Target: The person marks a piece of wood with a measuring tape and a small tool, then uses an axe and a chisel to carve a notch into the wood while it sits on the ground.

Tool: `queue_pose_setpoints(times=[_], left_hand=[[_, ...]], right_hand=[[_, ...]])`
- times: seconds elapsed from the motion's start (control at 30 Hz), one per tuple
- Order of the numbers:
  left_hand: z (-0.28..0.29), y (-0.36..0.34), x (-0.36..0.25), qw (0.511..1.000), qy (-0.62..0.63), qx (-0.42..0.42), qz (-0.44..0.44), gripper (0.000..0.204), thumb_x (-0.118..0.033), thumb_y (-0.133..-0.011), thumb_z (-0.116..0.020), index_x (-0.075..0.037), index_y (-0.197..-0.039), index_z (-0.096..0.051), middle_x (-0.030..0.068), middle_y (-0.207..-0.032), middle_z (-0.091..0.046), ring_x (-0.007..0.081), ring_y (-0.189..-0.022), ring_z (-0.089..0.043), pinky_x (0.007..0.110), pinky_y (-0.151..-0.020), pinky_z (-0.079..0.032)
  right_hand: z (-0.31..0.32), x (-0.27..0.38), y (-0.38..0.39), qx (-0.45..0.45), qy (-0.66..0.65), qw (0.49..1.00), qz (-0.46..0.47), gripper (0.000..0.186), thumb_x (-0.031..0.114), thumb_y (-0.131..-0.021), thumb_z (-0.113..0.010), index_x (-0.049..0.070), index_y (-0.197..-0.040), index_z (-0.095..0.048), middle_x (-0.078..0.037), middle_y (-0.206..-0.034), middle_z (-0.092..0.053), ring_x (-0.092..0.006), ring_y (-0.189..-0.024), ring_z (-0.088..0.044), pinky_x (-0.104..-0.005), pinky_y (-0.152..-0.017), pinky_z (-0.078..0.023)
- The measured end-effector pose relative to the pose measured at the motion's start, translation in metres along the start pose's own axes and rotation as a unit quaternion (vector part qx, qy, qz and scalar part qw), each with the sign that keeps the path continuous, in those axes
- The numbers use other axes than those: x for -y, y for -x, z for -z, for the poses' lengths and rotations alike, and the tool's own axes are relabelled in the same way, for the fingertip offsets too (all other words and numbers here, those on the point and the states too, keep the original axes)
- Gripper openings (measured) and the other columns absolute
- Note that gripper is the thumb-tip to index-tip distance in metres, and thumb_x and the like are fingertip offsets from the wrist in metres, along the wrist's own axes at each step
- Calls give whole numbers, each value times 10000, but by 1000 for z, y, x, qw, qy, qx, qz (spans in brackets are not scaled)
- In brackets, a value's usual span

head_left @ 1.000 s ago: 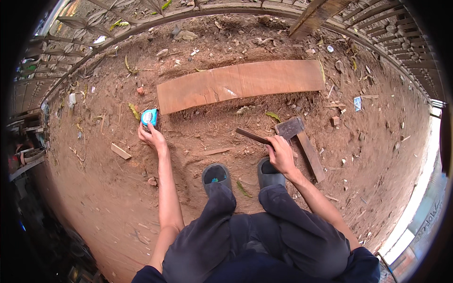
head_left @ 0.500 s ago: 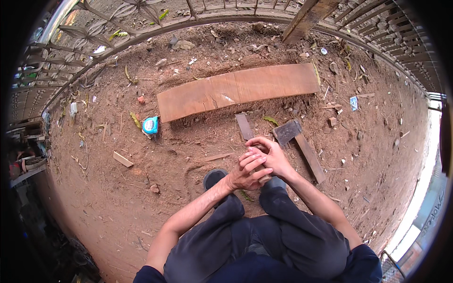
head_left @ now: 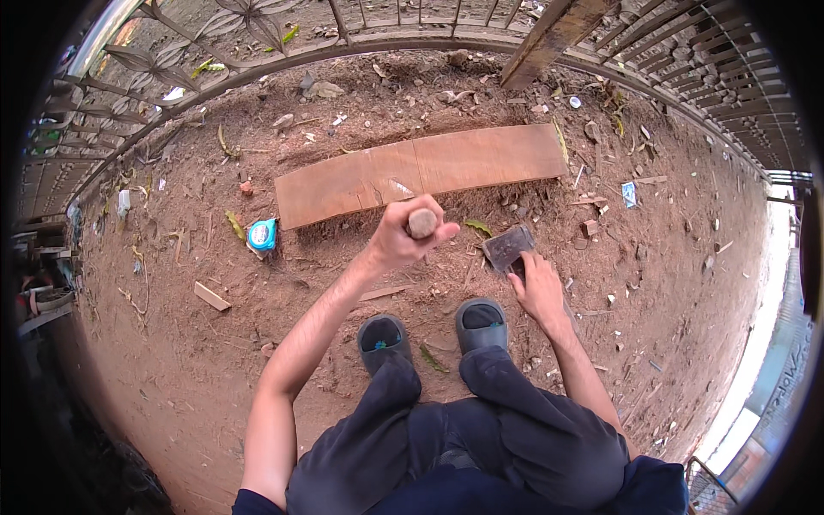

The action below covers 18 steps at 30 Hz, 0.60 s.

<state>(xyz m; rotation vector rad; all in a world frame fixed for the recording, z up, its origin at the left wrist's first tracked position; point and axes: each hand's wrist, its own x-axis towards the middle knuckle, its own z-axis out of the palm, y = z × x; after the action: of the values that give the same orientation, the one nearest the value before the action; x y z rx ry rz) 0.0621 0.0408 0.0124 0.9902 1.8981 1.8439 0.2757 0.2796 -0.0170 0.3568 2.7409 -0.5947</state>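
Observation:
My left hand (head_left: 408,227) is closed around a round wooden handle (head_left: 421,222), end-on to the camera in front of the wooden plank (head_left: 481,154); the rest of that tool is hidden. The plank lies crosswise on the dirt, with a crack near its middle. My right hand (head_left: 541,287) is closed on the hammer, its fingers at the dark, blocky head (head_left: 505,245); its wooden handle runs under my hand and arm. A blue tape measure (head_left: 262,234) lies near the plank's left end.
A metal fence (head_left: 395,39) with a wooden post (head_left: 541,43) curves along the far side. Scraps, leaves, stones and a small wood offcut (head_left: 212,296) litter the dirt. My sandalled feet (head_left: 481,326) are below my hands. Dark clutter (head_left: 47,292) stands at the left.
My left hand left the tape measure on the ground, took the handled tool from my right hand and raised it forward. My right hand released that tool and moved right to the hammer.

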Motion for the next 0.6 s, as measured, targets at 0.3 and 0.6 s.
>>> queue_pose_setpoints(times=[0.3, 0.6], left_hand=[[46, -107, -40, 946, 200, -252, -51, 175, -155, -958, -673, -55, -841, -588, -25, -601, -509, 68, -512, -515, 242, -469, -416], [30, -147, -15, 913, 128, -387, -11, 316, -249, -916, -742, -80, -720, -561, -50, -580, -538, 43, -490, -505, 213, -477, -413]], right_hand=[[-32, -37, 12, -95, 175, 976, -86, 637, 233, -812, -738, 16, -1347, -467, -183, -1141, -513, -347, -1033, -550, -445, -823, -460], [-30, -35, 8, -98, 143, 979, -107, 675, 205, -766, -756, 51, -1367, -491, -163, -1152, -520, -332, -1045, -543, -441, -823, -449]])
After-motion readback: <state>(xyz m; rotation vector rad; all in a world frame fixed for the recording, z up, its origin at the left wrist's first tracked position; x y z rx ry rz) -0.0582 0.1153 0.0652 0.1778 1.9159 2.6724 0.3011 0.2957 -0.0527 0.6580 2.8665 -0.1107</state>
